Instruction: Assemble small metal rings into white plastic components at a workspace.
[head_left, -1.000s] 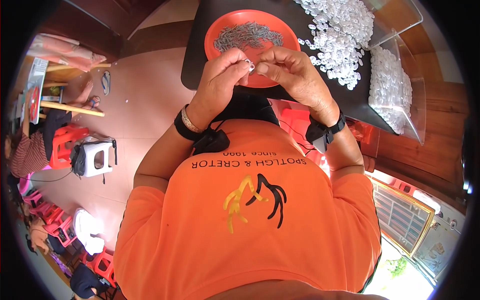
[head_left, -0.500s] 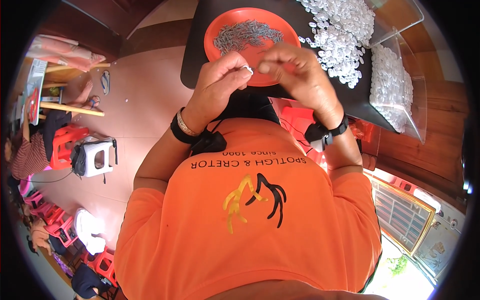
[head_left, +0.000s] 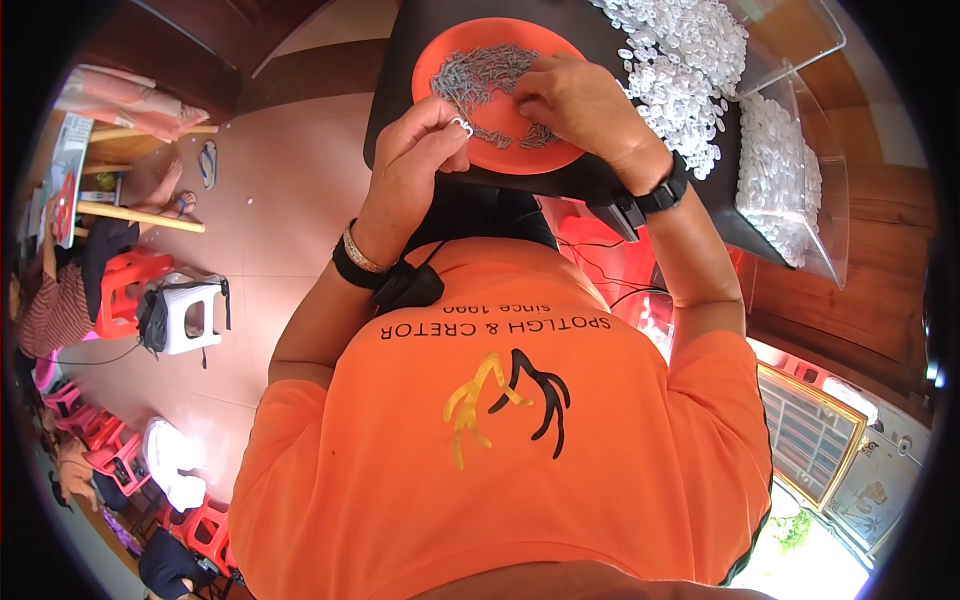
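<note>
Pinched between the thumb and forefinger of my left hand (head_left: 420, 148) is a small white oval plastic piece with holes (head_left: 462, 127). That hand is held at the near left rim of a round orange-red tray (head_left: 505, 112). My right hand (head_left: 585, 105) reaches into the tray from the right, its fingers drawn together and bent down by the grey screws (head_left: 480, 72). Its palm and fingers cover part of the pile, and whatever lies between the fingertips is hidden. More screws are scattered toward the tray's near side.
A large heap of white oval pieces (head_left: 680, 95) covers the right of the dark table (head_left: 390, 100). Beside it, a clear plastic bin (head_left: 785, 180) holds more. On the left, a person sits near a red stool (head_left: 125, 285) and a white stool (head_left: 195, 315).
My right hand has left the white piece in my left hand and moved right, down among the screws. The left hand has shifted slightly left, still pinching the piece.
</note>
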